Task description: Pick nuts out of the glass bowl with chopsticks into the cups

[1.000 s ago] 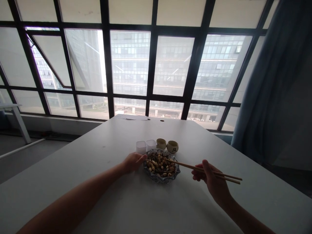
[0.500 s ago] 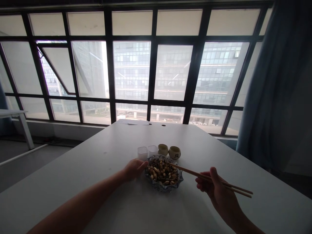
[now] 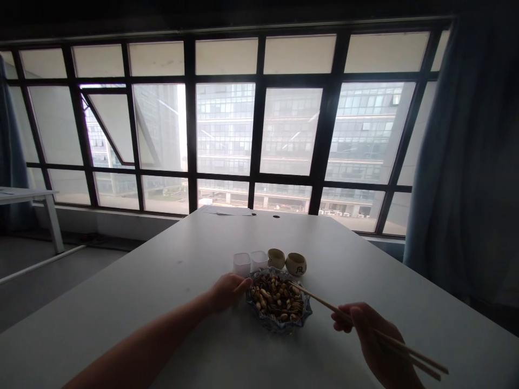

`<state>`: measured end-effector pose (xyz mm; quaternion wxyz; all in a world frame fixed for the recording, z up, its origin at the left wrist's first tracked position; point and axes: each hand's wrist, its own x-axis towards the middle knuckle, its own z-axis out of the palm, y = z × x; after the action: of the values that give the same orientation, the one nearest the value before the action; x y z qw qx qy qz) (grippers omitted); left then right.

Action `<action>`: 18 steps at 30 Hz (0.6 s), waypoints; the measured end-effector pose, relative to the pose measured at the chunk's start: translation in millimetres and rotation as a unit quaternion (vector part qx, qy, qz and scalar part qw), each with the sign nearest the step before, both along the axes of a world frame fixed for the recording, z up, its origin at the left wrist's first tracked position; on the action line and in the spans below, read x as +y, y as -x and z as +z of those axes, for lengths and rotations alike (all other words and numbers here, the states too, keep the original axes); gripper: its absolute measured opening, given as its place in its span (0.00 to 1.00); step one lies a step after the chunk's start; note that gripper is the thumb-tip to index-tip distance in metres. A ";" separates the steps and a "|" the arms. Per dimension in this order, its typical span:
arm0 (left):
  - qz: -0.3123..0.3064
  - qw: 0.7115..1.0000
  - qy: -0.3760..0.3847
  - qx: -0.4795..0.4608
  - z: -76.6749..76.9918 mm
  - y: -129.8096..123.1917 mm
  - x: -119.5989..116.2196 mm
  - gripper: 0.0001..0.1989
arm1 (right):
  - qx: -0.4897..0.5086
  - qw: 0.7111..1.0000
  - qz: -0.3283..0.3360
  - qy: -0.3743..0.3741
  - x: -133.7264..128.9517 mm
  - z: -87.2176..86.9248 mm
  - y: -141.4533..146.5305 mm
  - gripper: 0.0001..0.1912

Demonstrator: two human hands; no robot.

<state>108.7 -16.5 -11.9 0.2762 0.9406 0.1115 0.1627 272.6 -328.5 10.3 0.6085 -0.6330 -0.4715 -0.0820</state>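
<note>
A scalloped glass bowl [image 3: 279, 326] stands on the white table, filled with peanuts in their shells [image 3: 264, 296] and darker bits that look like seeds. My left hand [image 3: 229, 290] grips the bowl's left rim, thumb on top. In my right hand [image 3: 375, 330], to the right of the bowl, is a pair of wooden chopsticks [image 3: 318, 299]. Their tips reach in among the nuts at the far right of the bowl; whether they pinch anything is too small to tell. The thick ends stick out behind the hand toward the lower right.
Just behind the bowl stand two translucent plastic cups [image 3: 242, 263] and two tan cups [image 3: 296, 263], one with a dark character. Papers [image 3: 229, 211] lie at the table's far end. A second white table [image 3: 24, 195] is at left, a curtain [image 3: 441, 162] at right.
The view has tilted up and shifted slightly left, so everything sits lower and further right. My right hand has turned, swinging the chopsticks' thick ends down. The left hand keeps its hold.
</note>
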 end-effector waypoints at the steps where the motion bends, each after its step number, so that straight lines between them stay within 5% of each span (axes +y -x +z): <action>1: 0.000 1.000 -0.001 0.001 0.0 -0.1 0.2 0.37 | -0.115 0.993 0.015 0.020 -2.7 4.5 1.5 0.19; 4: 0.003 1.000 -0.002 0.004 -1.9 -1.4 2.2 0.37 | -0.394 0.917 0.057 0.012 -7.1 21.7 9.9 0.14; 7: 0.001 1.000 0.000 0.002 -5.0 -3.2 4.8 0.35 | -0.480 0.874 0.080 0.007 -6.7 30.7 16.4 0.13; 18: 0.002 1.000 -0.003 0.002 -2.4 -1.6 2.9 0.37 | -0.521 0.852 0.046 0.009 -12.2 31.5 12.4 0.11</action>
<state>110.4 -13.7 -14.3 0.2729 0.9414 0.1139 0.1620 260.2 -340.7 41.9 0.2713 -0.4805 -0.7488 -0.3672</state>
